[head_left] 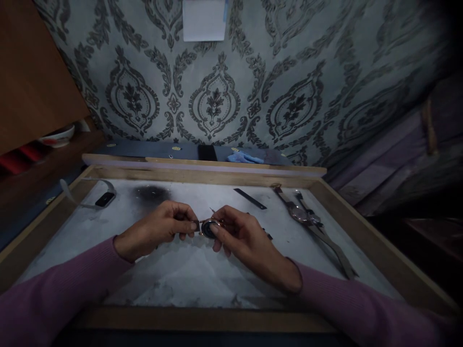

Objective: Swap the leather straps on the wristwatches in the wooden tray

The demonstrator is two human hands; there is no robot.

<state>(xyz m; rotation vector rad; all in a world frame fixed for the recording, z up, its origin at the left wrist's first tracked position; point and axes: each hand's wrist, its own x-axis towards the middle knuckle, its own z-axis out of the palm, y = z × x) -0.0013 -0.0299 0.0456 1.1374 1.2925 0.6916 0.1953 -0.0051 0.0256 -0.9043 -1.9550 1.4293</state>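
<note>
Near the middle of a wood-framed tray with a whitish bottom, a round watch with a dark face is pinched between the thumb and fingers of my right hand. A thin pointed tool sticks up beside the fingers of that hand. Just left of the watch case, my left hand pinches a small dark strap piece whose end is at the case edge. Whether strap and case are joined is too small to tell.
A watch with a pale strap lies at the tray's left, a dark flat strip at centre right, and watches with straps further right. Behind the tray are a black phone-like object and a blue cloth.
</note>
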